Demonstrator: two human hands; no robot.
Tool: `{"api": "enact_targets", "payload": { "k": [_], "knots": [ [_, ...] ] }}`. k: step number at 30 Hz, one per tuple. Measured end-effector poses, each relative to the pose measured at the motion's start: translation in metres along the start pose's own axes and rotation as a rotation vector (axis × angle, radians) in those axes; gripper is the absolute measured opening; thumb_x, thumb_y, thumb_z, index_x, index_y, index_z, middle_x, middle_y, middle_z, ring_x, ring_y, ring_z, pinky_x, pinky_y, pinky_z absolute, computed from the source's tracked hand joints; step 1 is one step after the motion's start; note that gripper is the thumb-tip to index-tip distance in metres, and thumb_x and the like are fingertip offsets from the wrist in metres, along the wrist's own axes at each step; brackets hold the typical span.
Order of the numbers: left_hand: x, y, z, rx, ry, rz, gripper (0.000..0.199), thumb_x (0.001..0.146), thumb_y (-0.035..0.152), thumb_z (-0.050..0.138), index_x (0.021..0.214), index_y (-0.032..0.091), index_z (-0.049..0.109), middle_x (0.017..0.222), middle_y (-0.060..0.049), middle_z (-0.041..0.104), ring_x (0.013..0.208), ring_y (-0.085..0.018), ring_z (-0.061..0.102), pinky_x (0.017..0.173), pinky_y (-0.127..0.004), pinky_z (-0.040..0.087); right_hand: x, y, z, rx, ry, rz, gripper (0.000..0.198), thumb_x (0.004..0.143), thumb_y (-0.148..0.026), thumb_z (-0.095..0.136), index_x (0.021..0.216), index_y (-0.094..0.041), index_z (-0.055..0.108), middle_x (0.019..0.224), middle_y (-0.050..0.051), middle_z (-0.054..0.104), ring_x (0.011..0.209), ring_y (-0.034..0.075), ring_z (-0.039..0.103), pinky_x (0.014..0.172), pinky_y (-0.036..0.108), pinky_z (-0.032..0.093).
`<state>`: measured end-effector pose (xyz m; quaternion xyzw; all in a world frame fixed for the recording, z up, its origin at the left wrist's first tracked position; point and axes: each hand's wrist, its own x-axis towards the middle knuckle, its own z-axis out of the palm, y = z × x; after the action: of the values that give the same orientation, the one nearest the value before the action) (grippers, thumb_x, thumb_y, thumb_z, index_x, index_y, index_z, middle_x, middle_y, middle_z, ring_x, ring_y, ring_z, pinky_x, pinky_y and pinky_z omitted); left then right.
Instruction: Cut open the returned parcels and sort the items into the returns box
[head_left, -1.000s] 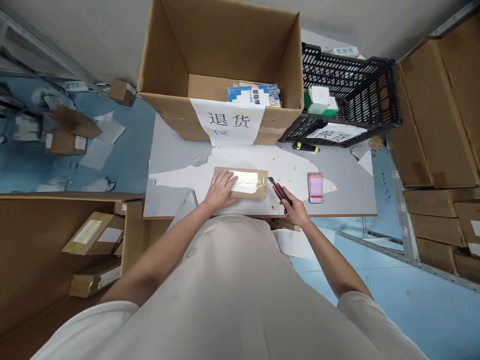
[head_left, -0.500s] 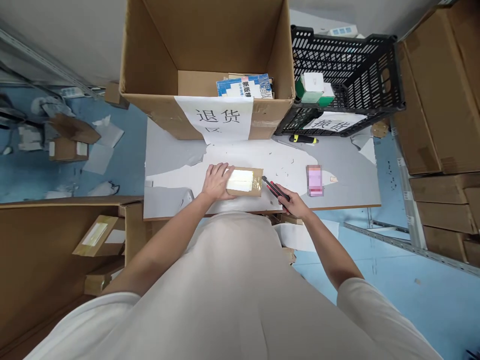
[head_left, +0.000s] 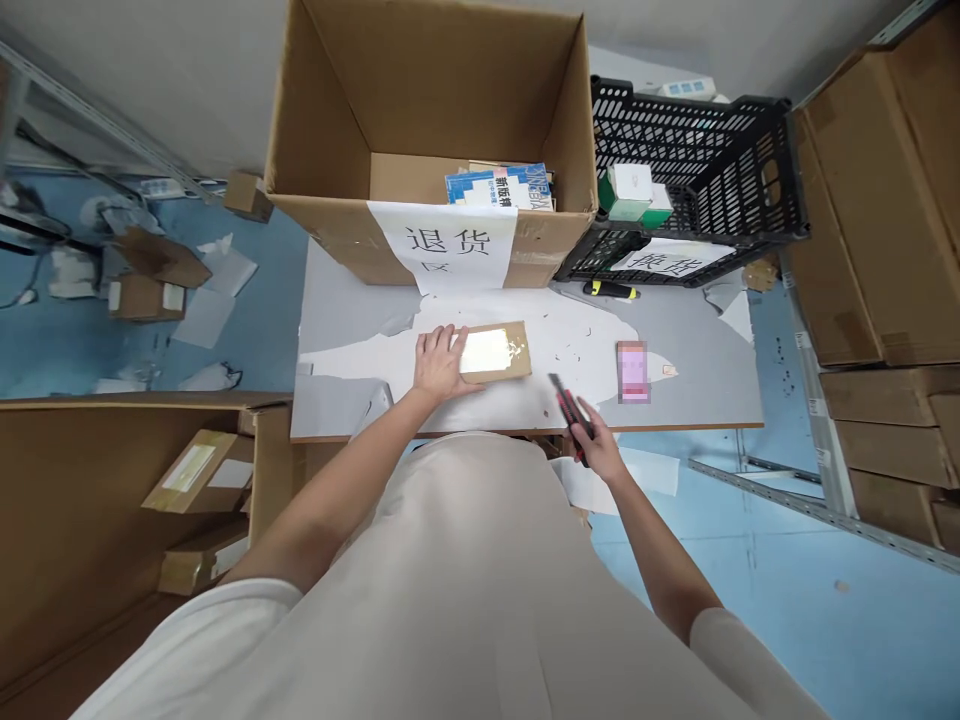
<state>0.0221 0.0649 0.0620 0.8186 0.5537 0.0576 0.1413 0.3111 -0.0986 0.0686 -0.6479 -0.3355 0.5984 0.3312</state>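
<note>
A small brown cardboard parcel [head_left: 517, 345] lies on the worktable, slightly turned, with a white label and shiny tape on its top. My left hand [head_left: 441, 365] grips its left end, the fingers over the far side and the thumb along the near edge. In my right hand [head_left: 596, 443] is a red and black utility knife [head_left: 570, 412], its tip pointing up and left. The knife is apart from the parcel, to its lower right, over the table's front edge. Motion blurs the tip, so I cannot make out the blade.
An open carton [head_left: 330, 220] holding booklets [head_left: 501, 187] stands behind the parcel. Right of it is a black crate [head_left: 720, 210] with green-and-white boxes [head_left: 631, 190]. A yellow-black cutter [head_left: 611, 290] and a pink blurred item [head_left: 633, 372] lie on the table [head_left: 705, 340]. Another carton [head_left: 271, 470] with parcels is lower left.
My right hand has drawn the knife away from the parcel's right end, toward me and a little right. The parcel has turned slightly, its right end moving away from me.
</note>
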Motion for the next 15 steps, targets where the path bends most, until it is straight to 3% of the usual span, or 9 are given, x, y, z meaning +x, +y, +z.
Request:
{"api": "enact_targets", "payload": {
  "k": [3, 5, 7, 10, 15],
  "knots": [
    [0.003, 0.010, -0.001, 0.034, 0.043, -0.201, 0.106, 0.062, 0.075, 0.060, 0.142, 0.011, 0.034, 0.133, -0.026, 0.046, 0.119, -0.043, 0.041, 0.097, -0.056, 0.029, 0.014, -0.005, 0.024, 0.156, 0.128, -0.027, 0.060, 0.078, -0.059, 0.058, 0.124, -0.023, 0.046, 0.099, 0.007, 0.066, 0.066, 0.015, 0.064, 0.048, 0.027, 0.052],
    [0.000, 0.013, -0.001, 0.031, 0.033, -0.254, 0.099, 0.070, 0.076, 0.051, 0.141, 0.009, 0.035, 0.123, -0.027, 0.052, 0.111, -0.041, 0.046, 0.091, -0.054, 0.035, 0.031, -0.012, 0.051, 0.259, 0.064, -0.032, 0.054, 0.076, -0.061, 0.059, 0.115, -0.026, 0.047, 0.120, 0.008, 0.061, 0.091, 0.020, 0.066, 0.060, 0.030, 0.057],
    [-0.011, 0.011, 0.002, 0.004, 0.009, -0.227, 0.085, 0.081, 0.068, 0.043, 0.139, 0.005, 0.037, 0.109, -0.025, 0.059, 0.103, -0.037, 0.052, 0.087, -0.049, 0.038, 0.052, -0.022, 0.080, 0.325, -0.010, -0.037, 0.052, 0.076, -0.061, 0.058, 0.114, -0.028, 0.046, 0.129, 0.008, 0.056, 0.104, 0.021, 0.063, 0.069, 0.033, 0.058],
    [-0.036, 0.003, 0.009, -0.081, -0.023, -0.170, 0.063, 0.091, 0.045, 0.037, 0.137, 0.003, 0.040, 0.089, -0.017, 0.062, 0.087, -0.029, 0.058, 0.081, -0.041, 0.043, 0.075, -0.033, 0.105, 0.281, -0.033, -0.090, 0.051, 0.077, -0.062, 0.057, 0.112, -0.026, 0.046, 0.128, 0.009, 0.057, 0.109, 0.021, 0.061, 0.076, 0.034, 0.057],
    [-0.072, -0.006, 0.020, -0.329, 0.008, -0.208, 0.054, 0.089, 0.035, 0.043, 0.139, 0.015, 0.041, 0.081, -0.005, 0.058, 0.069, -0.020, 0.059, 0.072, -0.034, 0.049, 0.086, -0.039, 0.101, 0.168, -0.047, -0.119, 0.050, 0.075, -0.060, 0.060, 0.107, -0.023, 0.048, 0.120, 0.009, 0.061, 0.106, 0.019, 0.061, 0.078, 0.033, 0.055]
  ]
}}
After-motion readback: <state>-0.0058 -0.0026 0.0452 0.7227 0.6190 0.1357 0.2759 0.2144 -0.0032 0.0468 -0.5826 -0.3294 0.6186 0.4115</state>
